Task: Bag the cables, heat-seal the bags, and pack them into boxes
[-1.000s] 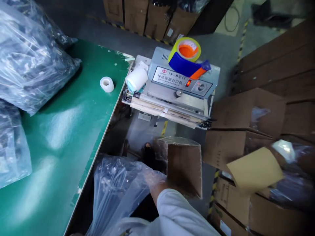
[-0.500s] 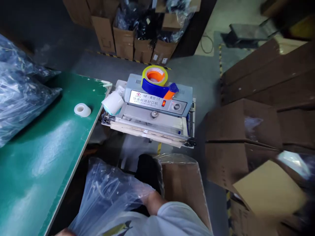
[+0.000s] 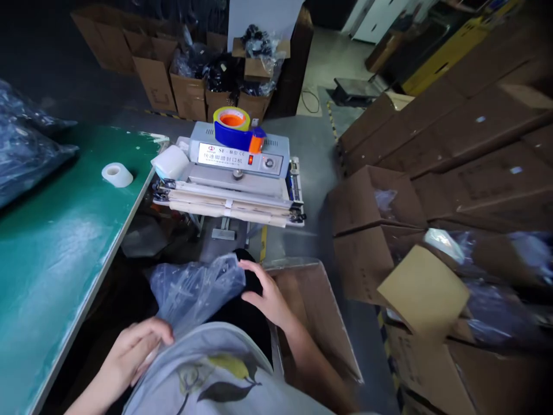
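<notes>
A clear plastic bag [image 3: 194,288] with small things inside lies across my lap, over dark trousers. At its near end my left hand [image 3: 136,349] is closed, fingers curled round the gathered film; the fingertips are partly hidden. By the bag's right end is my right hand [image 3: 268,291], thumb and fingers apart, with the fingertips at the film's edge. Beyond my knees stands a grey foot-pedal sealing machine [image 3: 242,178], its red switch lit. On top of it rests a blue and orange tape dispenser [image 3: 237,137] with a yellow-edged roll.
A green table [image 3: 86,230] on the left carries a small white roll [image 3: 117,174] and a large filled bag [image 3: 30,144]. Beside my right leg stands an open, film-lined carton [image 3: 322,311]. Stacked cartons [image 3: 367,259] line the right; more boxes [image 3: 188,89] stand at the back.
The view has shifted, showing more of my arms. My right hand has come out from behind the bag's film and its fingers have spread. The bag now lies lower and flatter.
</notes>
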Action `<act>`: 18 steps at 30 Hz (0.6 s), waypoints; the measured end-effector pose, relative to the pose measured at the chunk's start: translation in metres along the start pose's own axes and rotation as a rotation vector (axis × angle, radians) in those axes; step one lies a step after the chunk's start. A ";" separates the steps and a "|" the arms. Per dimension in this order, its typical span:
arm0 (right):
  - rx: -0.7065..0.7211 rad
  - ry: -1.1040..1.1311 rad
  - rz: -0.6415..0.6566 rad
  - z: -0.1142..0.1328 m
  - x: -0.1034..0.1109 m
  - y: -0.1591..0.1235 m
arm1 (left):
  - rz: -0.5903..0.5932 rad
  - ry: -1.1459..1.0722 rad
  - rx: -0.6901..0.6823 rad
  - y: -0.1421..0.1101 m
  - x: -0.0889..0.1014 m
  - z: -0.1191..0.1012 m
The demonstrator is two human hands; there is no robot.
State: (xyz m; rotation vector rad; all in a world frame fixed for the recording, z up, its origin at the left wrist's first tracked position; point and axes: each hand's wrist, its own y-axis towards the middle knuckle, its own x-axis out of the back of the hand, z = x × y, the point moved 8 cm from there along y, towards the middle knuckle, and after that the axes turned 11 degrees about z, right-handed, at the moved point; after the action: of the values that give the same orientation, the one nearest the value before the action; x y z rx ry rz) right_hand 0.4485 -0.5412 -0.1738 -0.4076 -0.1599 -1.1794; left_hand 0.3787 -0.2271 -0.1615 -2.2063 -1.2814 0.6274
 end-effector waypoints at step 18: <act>0.027 -0.753 -0.251 0.050 0.022 -0.041 | -0.496 -0.146 -0.328 -0.147 -0.024 -0.019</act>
State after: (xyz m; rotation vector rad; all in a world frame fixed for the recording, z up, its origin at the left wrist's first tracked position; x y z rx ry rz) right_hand 0.4236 -0.5539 -0.1111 -0.8124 -0.8990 -1.2178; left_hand 0.2842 -0.1899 -0.0515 -1.9821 -2.0396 0.4063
